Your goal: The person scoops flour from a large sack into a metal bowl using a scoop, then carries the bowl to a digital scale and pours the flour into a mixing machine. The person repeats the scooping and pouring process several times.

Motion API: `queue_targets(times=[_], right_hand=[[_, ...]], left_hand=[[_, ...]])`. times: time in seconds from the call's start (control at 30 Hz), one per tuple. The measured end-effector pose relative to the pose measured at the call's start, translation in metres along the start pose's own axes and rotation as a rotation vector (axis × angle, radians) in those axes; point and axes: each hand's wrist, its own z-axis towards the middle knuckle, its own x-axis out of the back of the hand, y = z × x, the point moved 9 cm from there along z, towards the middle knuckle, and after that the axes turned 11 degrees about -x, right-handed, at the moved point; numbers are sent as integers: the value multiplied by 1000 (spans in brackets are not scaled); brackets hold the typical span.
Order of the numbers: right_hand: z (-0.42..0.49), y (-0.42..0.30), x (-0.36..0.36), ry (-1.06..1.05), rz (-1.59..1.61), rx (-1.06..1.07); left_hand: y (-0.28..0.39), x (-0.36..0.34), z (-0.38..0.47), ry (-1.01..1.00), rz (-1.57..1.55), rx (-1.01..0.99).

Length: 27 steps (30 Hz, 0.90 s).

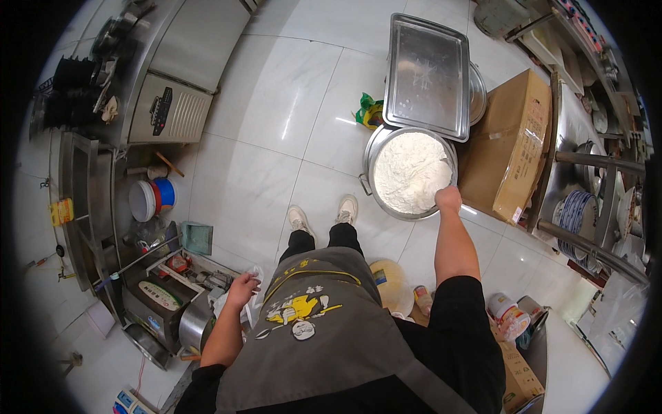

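My right hand (449, 199) is closed at the near right rim of a large metal pot (368, 155) full of white flour (408, 171). It grips what looks like a metal scoop (448, 161); only a grey edge shows beside a smooth mound of flour, and the handle is hidden in my fist. Low on my left, my left hand (243, 291) has its fingers curled around a clear plastic bag (253, 308), which hangs beside my grey apron (320, 357).
A metal tray (426, 77) lies beyond the pot, over another round vessel (478, 95). To the right stand a cardboard box (504, 139) and a rack with blue-patterned plates (576, 222). A dough mixer (155, 295) and a plastic bucket (142, 201) are at left.
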Motion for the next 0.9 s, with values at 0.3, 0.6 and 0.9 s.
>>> queue_targets(times=[0.3,0.6,0.9], right_hand=[[-4,-3,2,3,-8,33],[-8,-1,5,5,7,33],[-22,-8,9,-23,-9,46]], left_hand=[[0,3,-2,14,-11,-7],[2,2,0,33,-30,-14],[-5,2,-1,13,-3,-6]])
